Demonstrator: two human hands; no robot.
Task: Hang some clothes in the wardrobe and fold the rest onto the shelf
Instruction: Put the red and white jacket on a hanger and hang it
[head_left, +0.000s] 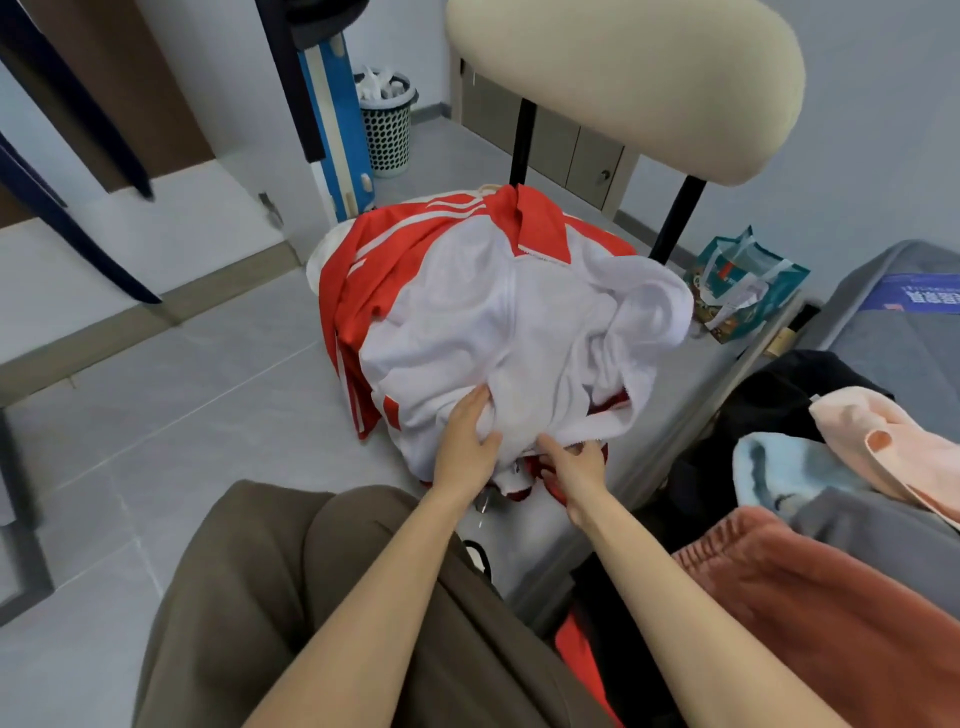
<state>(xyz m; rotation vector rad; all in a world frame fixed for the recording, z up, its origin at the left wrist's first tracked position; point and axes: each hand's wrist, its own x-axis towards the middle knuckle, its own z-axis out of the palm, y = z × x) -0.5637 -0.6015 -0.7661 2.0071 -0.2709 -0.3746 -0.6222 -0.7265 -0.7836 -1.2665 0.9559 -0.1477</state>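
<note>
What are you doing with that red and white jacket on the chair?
A person is sorting clothes. Both hands, left and right, are on the near edge of the red and white jacket spread inside out over the chair. More clothes wait in a pile to the right.

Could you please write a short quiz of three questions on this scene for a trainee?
1. True or false: the red and white jacket lies on the chair.
2. Which hand rests flat on the white lining? A) left hand B) right hand
3. Fill in: the waste basket stands beside a ____ board.

Key: 1 true; 2 A; 3 blue.
</note>
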